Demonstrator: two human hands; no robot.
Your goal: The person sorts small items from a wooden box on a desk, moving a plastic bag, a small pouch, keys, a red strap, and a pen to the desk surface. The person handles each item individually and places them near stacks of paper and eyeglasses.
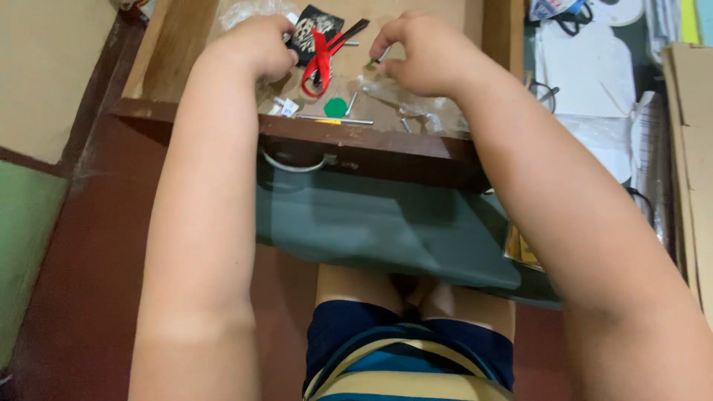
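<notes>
Wooden drawer (186, 44) with red-handled scissors (321, 63)

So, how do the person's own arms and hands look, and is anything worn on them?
Both arms are bare up to the frame edge: no sleeves, watch or bracelet. The left hand and right hand wear no gloves, and no rings show. The forearms are rounded and smooth.

One open drawer (386, 148), one red-handled scissors (319, 63), one green disc (336, 107).

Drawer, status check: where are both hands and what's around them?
Left hand on black patterned tag by red ribbon. Right hand pinching small metal piece. Clear plastic, green disc nearby in drawer.
</notes>
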